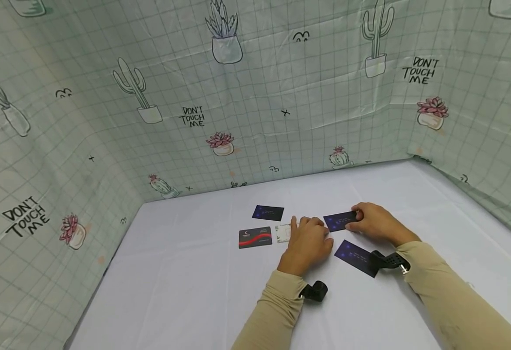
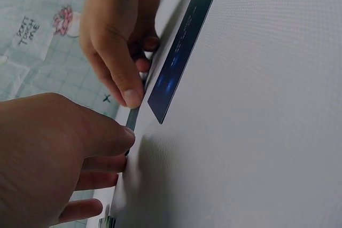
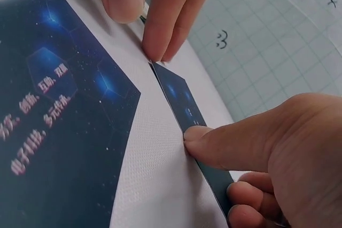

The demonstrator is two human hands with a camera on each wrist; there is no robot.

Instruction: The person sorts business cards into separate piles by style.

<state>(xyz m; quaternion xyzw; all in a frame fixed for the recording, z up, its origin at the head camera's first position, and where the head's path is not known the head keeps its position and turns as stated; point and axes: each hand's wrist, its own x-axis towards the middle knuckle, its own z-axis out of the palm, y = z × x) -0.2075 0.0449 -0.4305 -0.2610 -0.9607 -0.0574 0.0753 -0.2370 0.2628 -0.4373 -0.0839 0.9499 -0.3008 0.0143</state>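
My right hand (image 1: 375, 223) grips the right end of a dark blue card (image 1: 338, 222), thumb on its near edge and fingers at its far side. In the right wrist view, the thumb lies along the near edge of this card (image 3: 173, 90). My left hand (image 1: 308, 243) has its fingertips on the table at the card's left corner, its fingers slightly bent and apart. Partly hidden behind it lies a white card (image 1: 283, 233) with a leafy print. A second dark blue card (image 1: 353, 256) lies slanted nearer the body, partly covered by the right wrist's camera.
Left of the white card is a dark grey card with a red wave (image 1: 255, 238). Another dark blue card (image 1: 267, 213) lies behind it. The white tabletop (image 1: 185, 272) meets a hanging cactus-print cloth (image 1: 259, 97) at the back and sides.
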